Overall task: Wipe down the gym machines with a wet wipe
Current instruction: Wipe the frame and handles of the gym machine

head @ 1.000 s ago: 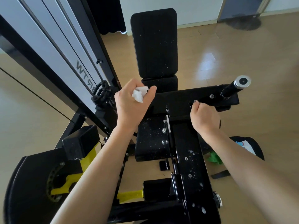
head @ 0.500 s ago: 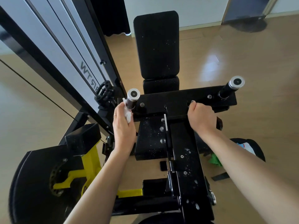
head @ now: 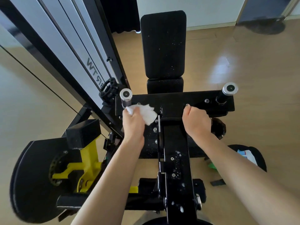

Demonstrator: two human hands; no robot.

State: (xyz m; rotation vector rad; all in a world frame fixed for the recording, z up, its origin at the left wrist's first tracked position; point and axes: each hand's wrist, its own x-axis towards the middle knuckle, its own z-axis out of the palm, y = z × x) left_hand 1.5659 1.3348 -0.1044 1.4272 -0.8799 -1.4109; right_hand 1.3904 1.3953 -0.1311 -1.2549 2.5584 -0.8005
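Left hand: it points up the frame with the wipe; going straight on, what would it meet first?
Most likely the black crossbar, which the wet wipe in the left hand already lies against. The chrome-capped post stands just left of that line; depth is unclear.

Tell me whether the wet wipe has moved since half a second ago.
Yes. The wet wipe in the left hand shifted rightward off the left chrome peg onto the black crossbar.

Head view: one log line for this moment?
left hand: holds wet wipe on black crossbar | right hand: fisted, braced on crossbar | foam specks remain
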